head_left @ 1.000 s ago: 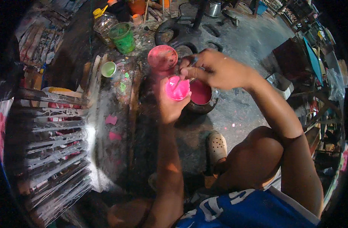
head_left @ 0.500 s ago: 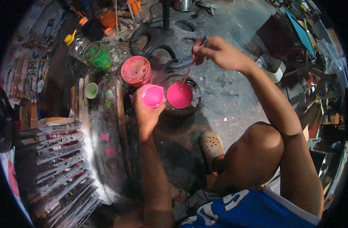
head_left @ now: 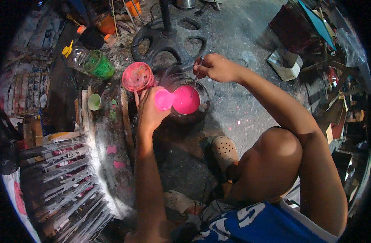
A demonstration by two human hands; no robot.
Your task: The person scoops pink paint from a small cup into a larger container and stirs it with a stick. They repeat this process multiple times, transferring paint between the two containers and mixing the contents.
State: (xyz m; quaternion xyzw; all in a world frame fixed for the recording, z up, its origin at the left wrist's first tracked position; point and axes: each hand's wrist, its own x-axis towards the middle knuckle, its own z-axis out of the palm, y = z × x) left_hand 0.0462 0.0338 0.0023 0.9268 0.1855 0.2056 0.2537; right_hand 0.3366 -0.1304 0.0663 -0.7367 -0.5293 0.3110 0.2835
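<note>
My left hand [head_left: 150,113] is wrapped round a small cup [head_left: 162,100] of bright pink liquid. The cup tips to the right, and liquid runs over its lip into a round dark pot [head_left: 206,106] on the floor. Pink liquid [head_left: 186,104] of the same shade fills the pot's opening. Between the fingers of my right hand [head_left: 218,68] is a thin stirring rod [head_left: 197,77], its lower end dipped in that liquid. Right behind my left hand stands a pink-stained tub [head_left: 137,77] with a crusted top.
A green-stained clear container [head_left: 99,65] and a pale green cup [head_left: 94,101] stand at left. Behind the pot is a black stand base [head_left: 169,42] with holes. White-coated sticks [head_left: 72,178] lie at lower left. A white open box [head_left: 287,67] sits at right.
My left hand has tilted the cup toward the pot, and pink liquid now flows out. My right hand has come lower and to the left, with the rod standing more upright.
</note>
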